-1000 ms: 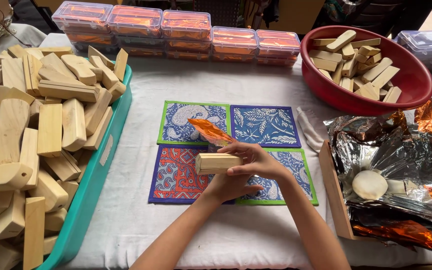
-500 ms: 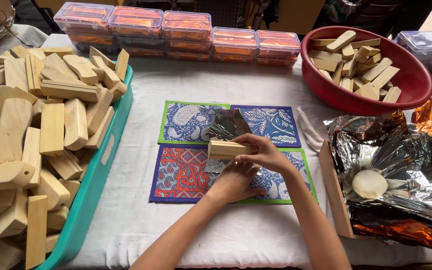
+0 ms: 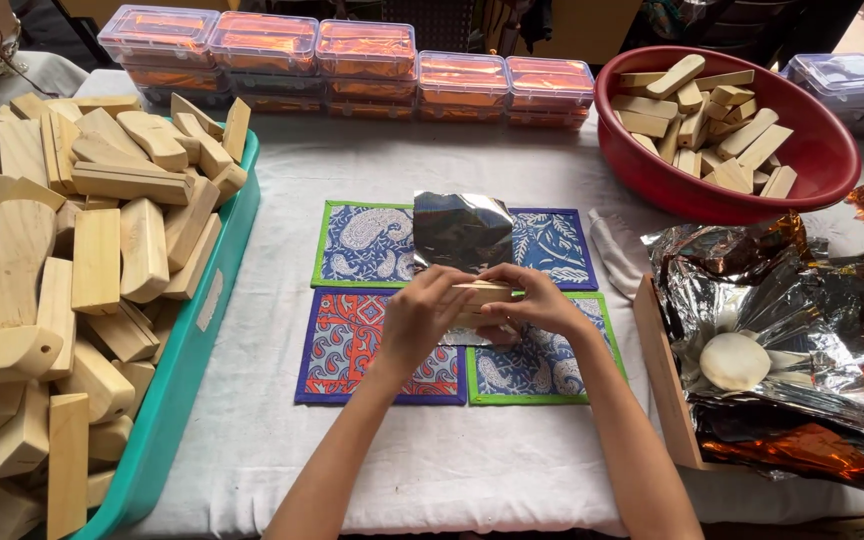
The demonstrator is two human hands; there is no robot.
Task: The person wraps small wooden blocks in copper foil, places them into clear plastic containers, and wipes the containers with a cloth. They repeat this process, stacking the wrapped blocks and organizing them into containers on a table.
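I've got the teal tray [image 3: 214,330] of wood pieces far left, left hand [image 3: 414,322] and right hand [image 3: 537,300] both pinching a block [image 3: 482,293] over the mats [image 3: 362,245], foil sheet [image 3: 462,232] upright behind it, red bowl [image 3: 822,165] far right

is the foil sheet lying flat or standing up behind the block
Standing up: the foil sheet rises behind the wooden block, which the left hand and right hand hold.
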